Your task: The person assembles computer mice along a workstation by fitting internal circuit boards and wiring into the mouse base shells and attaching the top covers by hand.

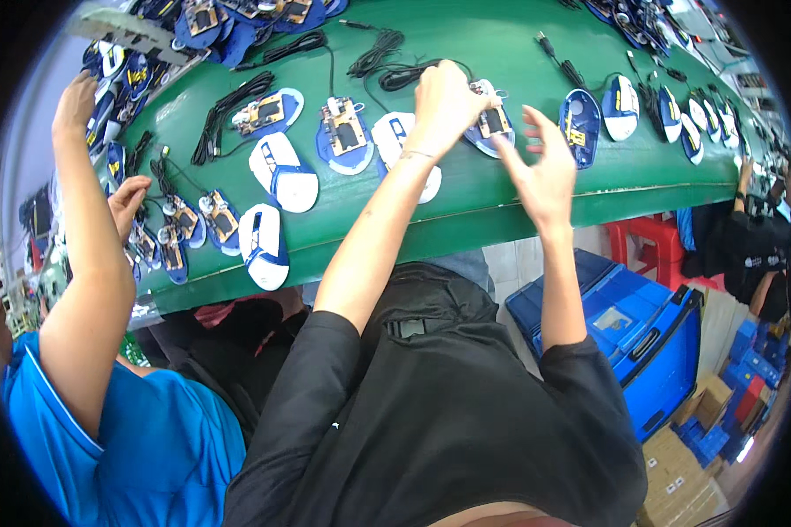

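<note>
My left hand (444, 104) reaches over the belt with its fingers bent together at the edge of a mouse-shaped blue base (488, 139). What the fingertips pinch, if anything, is hidden. A brown circuit board (494, 121) lies in that base. My right hand (543, 171) is open just right of it, fingers spread, thumb towards the board. Under my left wrist a white and blue cover (390, 132) is partly hidden. Left of it sits another base with a board (344, 132). To the right lie a blue shell with yellow parts (580, 127) and a white-topped cover (621, 107).
The green conveyor belt (466, 230) carries several more bases, covers and coiled black cables (224, 114). At left a co-worker in a blue shirt (163, 422) reaches over it. A blue bin (628, 329), a red stool (650, 241) and cartons (677, 474) stand at right.
</note>
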{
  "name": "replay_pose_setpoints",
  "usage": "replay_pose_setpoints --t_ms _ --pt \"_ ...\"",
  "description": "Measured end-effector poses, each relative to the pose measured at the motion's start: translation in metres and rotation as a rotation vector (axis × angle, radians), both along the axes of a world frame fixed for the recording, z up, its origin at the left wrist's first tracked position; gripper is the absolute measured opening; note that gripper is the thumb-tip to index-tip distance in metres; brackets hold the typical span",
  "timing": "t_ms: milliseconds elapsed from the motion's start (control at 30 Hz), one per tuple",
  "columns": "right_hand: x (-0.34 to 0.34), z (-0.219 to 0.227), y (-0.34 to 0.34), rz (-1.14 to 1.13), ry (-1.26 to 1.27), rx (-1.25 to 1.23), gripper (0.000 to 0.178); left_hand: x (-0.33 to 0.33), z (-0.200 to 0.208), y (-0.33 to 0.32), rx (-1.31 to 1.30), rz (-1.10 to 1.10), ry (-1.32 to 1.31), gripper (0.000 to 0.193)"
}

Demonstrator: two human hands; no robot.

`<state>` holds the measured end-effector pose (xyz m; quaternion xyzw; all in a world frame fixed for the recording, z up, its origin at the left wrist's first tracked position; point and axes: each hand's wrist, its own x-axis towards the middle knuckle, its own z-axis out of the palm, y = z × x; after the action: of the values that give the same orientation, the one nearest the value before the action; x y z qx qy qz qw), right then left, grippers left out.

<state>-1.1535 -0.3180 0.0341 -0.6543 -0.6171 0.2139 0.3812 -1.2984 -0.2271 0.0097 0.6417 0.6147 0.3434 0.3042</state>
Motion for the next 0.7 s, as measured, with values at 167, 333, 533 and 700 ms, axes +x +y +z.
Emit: replay_pose_setpoints --t_ms 167,333,533,700 --pt "-0.016 -0.006 0.008 0.067 -0.133 0.15 0.079 -0.018 0.0 -0.003 -0.2 -0.007 -0.375 0.066" --pt "-0.013 0.002 0.005 -0.008 0.122 0.054 0.083 -0.034 0.01 -0.019 -0.209 -0.183 -0.783 0.049" --pt "-0.034 0.024 -0.01 -0.026 0.397 0.138 0.08 -0.031 0.051 -0.061 -0.12 0.108 -0.576 0.047" --pt "-0.028 0.025 -0.027 0.165 0.171 0.066 0.058 -0.02 0.018 -0.07 -0.483 -0.197 -1.66 0.044"
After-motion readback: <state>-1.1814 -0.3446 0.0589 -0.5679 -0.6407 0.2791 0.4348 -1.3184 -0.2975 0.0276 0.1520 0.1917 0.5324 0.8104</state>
